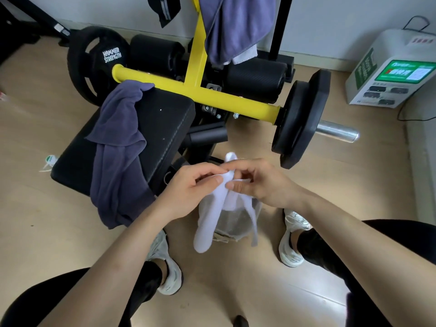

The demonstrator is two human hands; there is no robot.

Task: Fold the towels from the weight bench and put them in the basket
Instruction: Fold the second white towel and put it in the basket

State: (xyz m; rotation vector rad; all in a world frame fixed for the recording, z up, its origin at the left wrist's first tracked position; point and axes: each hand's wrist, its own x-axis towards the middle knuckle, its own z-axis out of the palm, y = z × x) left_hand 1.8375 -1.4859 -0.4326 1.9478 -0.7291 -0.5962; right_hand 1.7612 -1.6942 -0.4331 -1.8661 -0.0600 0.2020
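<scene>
A white towel [207, 223] hangs bunched between my two hands above a pale mesh basket [232, 226] on the floor between my feet. My left hand [188, 192] pinches the towel's upper edge with thumb and fingers. My right hand [257, 180] pinches the same edge close beside it. A dark purple towel [118, 147] lies draped over the black weight bench seat [165, 123] and hangs down its near side. Another purple towel [233, 27] hangs from the yellow frame at the top, with a white cloth [245, 55] under it.
The yellow bench frame [200, 90] carries black weight plates at left [92, 64] and right [299, 119], with a steel bar end [337, 132] sticking out. A white and green box [389, 72] stands by the wall at right. My shoes [292, 239] flank the basket.
</scene>
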